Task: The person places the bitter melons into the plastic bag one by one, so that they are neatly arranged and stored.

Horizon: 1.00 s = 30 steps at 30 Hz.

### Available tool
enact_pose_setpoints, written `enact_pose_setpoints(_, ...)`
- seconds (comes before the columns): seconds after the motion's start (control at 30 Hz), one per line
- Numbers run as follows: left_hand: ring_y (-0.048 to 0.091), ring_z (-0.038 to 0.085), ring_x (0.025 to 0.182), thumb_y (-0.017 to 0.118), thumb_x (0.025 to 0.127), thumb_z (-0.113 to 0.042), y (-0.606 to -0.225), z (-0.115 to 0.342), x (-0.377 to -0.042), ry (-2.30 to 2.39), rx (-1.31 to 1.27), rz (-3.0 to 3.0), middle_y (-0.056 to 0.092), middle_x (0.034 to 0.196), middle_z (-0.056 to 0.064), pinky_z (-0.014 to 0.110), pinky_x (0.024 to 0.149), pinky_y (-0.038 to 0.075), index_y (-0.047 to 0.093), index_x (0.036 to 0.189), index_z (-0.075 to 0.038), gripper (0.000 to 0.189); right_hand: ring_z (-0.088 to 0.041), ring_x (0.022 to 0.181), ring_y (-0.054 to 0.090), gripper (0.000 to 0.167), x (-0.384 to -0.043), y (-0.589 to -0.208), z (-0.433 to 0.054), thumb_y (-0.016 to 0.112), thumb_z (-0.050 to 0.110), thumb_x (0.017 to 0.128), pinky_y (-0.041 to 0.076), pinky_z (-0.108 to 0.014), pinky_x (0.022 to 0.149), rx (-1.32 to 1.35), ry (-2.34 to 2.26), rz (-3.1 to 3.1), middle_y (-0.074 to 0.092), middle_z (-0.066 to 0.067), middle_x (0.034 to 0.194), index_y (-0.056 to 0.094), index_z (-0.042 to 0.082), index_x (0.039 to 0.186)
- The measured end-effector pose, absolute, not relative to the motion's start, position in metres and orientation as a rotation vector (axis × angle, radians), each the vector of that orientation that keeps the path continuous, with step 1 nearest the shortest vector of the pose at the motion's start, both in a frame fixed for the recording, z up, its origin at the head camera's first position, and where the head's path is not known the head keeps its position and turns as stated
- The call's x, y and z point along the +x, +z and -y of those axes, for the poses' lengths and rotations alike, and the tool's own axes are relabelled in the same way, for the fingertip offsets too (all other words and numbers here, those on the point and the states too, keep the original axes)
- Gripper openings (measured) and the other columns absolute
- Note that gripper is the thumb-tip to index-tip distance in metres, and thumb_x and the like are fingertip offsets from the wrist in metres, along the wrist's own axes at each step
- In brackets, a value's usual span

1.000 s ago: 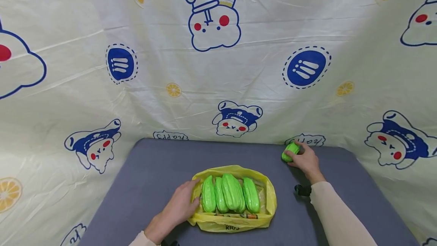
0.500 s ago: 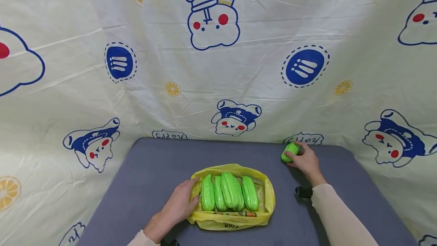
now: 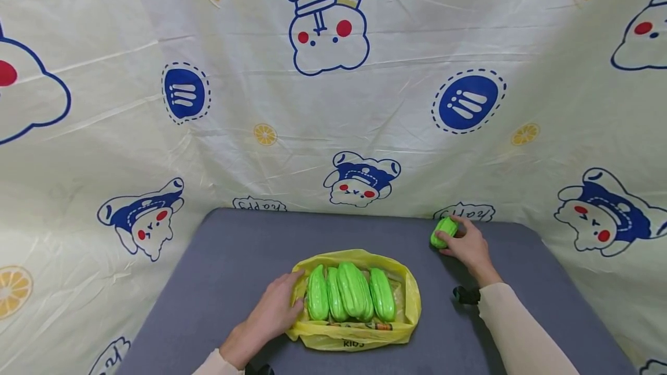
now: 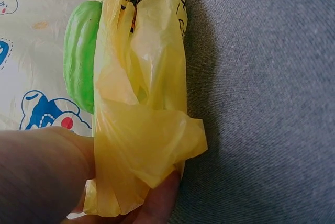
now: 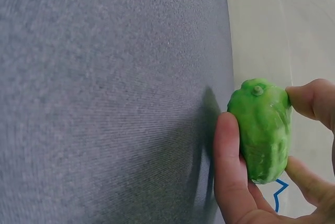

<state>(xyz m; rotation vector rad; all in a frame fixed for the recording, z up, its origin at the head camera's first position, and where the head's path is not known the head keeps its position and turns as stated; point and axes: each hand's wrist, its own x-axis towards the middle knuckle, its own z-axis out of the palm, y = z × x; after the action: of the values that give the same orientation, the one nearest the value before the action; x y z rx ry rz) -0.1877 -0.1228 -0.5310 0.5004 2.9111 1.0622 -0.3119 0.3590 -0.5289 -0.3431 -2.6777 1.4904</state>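
Note:
My right hand (image 3: 471,249) grips a shiny green ridged gourd (image 3: 440,235) near the table's far right corner. In the right wrist view the held gourd (image 5: 264,132) shows its stem end, with thumb and fingers on both sides of it. My left hand (image 3: 276,310) holds the left side of a yellow plastic bag (image 3: 359,345), its thumb at the rim. In the left wrist view the bag (image 4: 141,82) bunches between thumb and fingers. Several similar green gourds (image 3: 354,292) lie side by side in the bag's wide mouth.
A grey cloth-covered table (image 3: 245,253) lies under everything. A pale curtain (image 3: 224,149) with cartoon prints hangs close behind its far edge. A dark wrist strap (image 3: 465,295) shows at the right sleeve.
The right forearm has shifted very slightly to the right while its hand keeps hold of the gourd. The left hand and the bag stay as they were.

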Motion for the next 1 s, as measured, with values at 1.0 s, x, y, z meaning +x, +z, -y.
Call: enact_pose_setpoints(1.0, 0.073, 0.054, 0.134, 0.081, 0.099, -0.001, -0.529, 0.124, -0.188, 1.064, 0.509, -2.929, 0.075, 0.145, 0.03, 0.069, 0.115, 0.059, 0.065, 0.158, 0.007, 0.061, -0.018, 0.094, 0.085, 0.086, -0.295, -0.516, -0.339, 0.077, 0.025, 0.113, 0.074, -0.036, 0.083, -0.25, 1.47, 2.728, 0.047, -0.045, 0.169, 0.031, 0.009, 0.184)
